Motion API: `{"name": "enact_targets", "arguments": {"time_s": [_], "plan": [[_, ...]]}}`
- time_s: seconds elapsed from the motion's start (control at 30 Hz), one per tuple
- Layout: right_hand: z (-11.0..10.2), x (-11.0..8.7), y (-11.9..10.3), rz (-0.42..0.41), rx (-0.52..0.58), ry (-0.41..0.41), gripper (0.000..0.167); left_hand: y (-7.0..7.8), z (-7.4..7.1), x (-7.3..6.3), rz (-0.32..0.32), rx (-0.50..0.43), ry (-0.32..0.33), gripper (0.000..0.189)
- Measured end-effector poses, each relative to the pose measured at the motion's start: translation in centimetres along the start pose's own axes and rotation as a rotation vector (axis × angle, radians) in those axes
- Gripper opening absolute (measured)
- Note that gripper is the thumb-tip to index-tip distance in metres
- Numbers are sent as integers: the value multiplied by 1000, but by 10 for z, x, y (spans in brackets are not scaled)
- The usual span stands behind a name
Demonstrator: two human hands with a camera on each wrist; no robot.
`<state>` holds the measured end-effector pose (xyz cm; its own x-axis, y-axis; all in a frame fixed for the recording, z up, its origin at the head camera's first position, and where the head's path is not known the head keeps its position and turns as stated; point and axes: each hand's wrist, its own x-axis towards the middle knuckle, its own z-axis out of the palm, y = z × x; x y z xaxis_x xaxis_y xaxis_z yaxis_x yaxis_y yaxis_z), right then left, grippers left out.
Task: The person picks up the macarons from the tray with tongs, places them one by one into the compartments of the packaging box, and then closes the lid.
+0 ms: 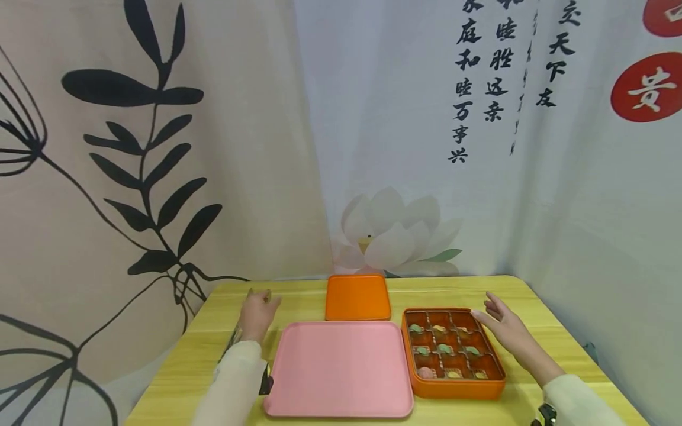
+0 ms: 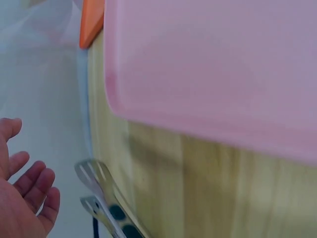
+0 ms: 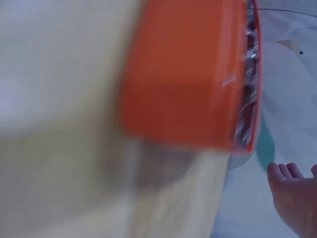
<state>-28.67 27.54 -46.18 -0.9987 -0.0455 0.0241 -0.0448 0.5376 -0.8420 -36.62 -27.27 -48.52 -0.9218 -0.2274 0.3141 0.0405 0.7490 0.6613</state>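
Note:
My left hand [image 1: 258, 316] is held over the table's left side, beside the pink tray [image 1: 341, 370], its fingers loosely bent around nothing. Below it lies what looks like a pair of metal tongs [image 2: 101, 186] with slotted ends and dark green spots, mostly hidden by my arm in the head view. On the right, my right hand [image 1: 506, 331] hovers by the far right corner of an orange box [image 1: 458, 389], fingers extended and holding nothing. Small green, yellow and pink pieces [image 1: 444, 349] sit in the box's divided clear insert.
Behind the pink tray lies a flat orange lid [image 1: 358, 297]. Everything rests on a yellow wood-grain table [image 1: 298, 288]. A printed curtain [image 1: 256, 148] hangs along the table's back edge and round the sides.

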Motion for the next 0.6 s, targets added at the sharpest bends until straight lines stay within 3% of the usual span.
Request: {"name": "enact_targets", "arguments": {"time_s": [0.27, 0.47, 0.6], "plan": [[36, 46, -49, -37, 39, -10, 86, 34, 26, 4, 1, -117, -66, 50], [74, 74, -75, -53, 70, -25, 77, 47, 49, 5, 20, -183, -90, 50], [103, 88, -84, -31, 123, -23, 75, 53, 62, 5, -8, -226, -123, 52]]}}
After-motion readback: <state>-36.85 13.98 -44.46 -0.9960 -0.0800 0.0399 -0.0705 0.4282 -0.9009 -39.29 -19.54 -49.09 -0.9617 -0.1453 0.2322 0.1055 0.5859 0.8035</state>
